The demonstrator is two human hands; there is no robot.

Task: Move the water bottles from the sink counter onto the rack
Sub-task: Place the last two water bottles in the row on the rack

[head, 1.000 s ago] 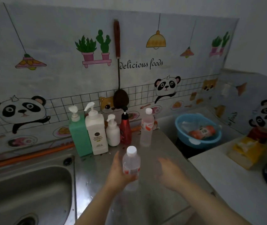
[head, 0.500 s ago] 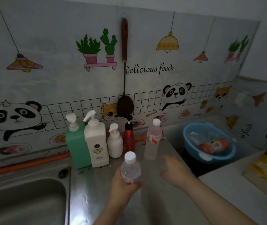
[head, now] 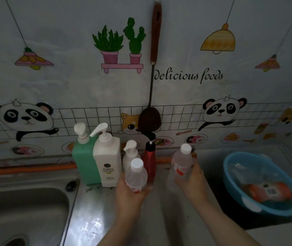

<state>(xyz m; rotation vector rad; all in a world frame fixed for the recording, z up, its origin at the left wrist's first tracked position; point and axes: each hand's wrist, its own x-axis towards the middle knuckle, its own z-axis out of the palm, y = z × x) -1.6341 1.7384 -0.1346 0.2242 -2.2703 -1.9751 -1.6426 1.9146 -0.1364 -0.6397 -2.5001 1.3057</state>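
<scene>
Two clear water bottles with white caps and red labels are in view above the steel sink counter (head: 95, 224). My left hand (head: 129, 196) grips the nearer bottle (head: 136, 176) from below, holding it lifted and upright. My right hand (head: 191, 181) is wrapped around the second bottle (head: 181, 162), which stands near the back wall; its base is hidden by my fingers. No rack shows in this view.
Behind the bottles stand a green pump bottle (head: 84, 157), a white pump bottle (head: 107, 157), a small white pump bottle (head: 130, 153) and a red bottle (head: 149, 160). A dark ladle (head: 150, 118) hangs on the wall. The sink basin (head: 21, 210) lies left; a blue bowl (head: 230, 178) with packets sits right.
My right hand reached forward and closed around the far bottle. My left hand raised its bottle. The view moved closer to the wall and shifted left.
</scene>
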